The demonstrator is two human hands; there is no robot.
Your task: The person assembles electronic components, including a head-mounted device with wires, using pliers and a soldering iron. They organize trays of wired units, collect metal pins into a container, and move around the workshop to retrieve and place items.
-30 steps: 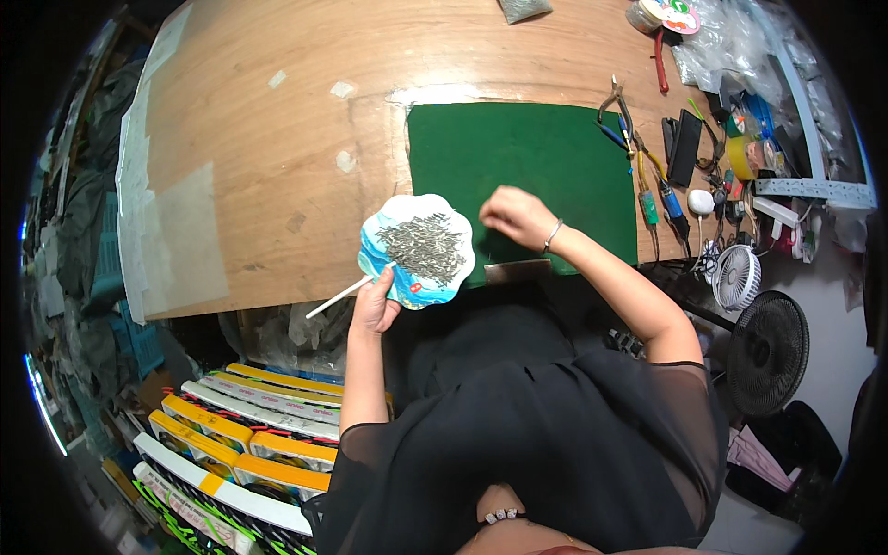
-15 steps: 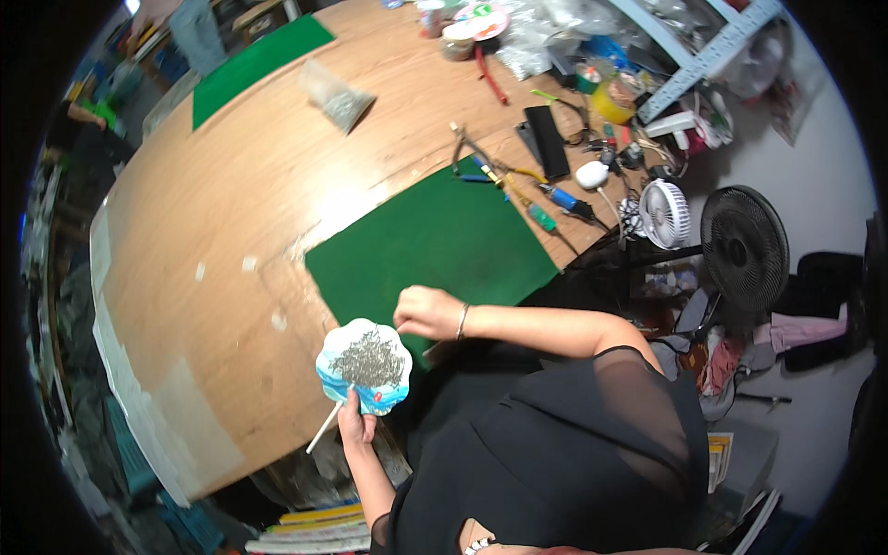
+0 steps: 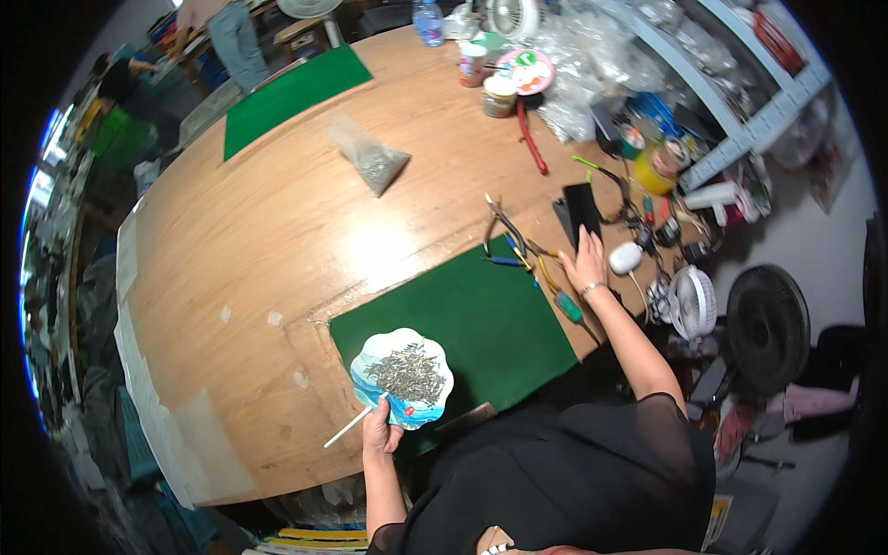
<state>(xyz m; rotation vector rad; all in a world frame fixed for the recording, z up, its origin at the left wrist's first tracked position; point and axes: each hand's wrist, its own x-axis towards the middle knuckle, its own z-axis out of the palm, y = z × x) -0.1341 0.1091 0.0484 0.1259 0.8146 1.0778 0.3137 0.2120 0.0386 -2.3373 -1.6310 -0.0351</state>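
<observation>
My left hand [image 3: 380, 431] is closed on the lower edge of a hand fan [image 3: 369, 389] with a scalloped rim, a blue wave pattern and a thin white handle. Held level over the near edge of the green mat [image 3: 481, 314], the fan carries a heap of small grey metal pieces [image 3: 407, 374]. My right hand [image 3: 585, 266] reaches out at the right, fingers apart, its fingertips over the lower end of a black phone [image 3: 580, 205]. Whether they touch it I cannot tell. Beside that hand lie pliers [image 3: 504, 227] and a green-handled tool [image 3: 569, 306].
A clear bag of small pieces [image 3: 377, 166] lies mid-table. A white mouse-shaped thing [image 3: 625, 258], a small white fan [image 3: 692, 302] and a yellow tape roll [image 3: 655, 169] crowd the right side below a metal shelf [image 3: 754, 129]. Far left, two people are near another green mat [image 3: 296, 97].
My right hand has moved from beside the hand fan out to the right, to the phone, and its fingers have opened. The left hand still holds the fan. The view has shifted.
</observation>
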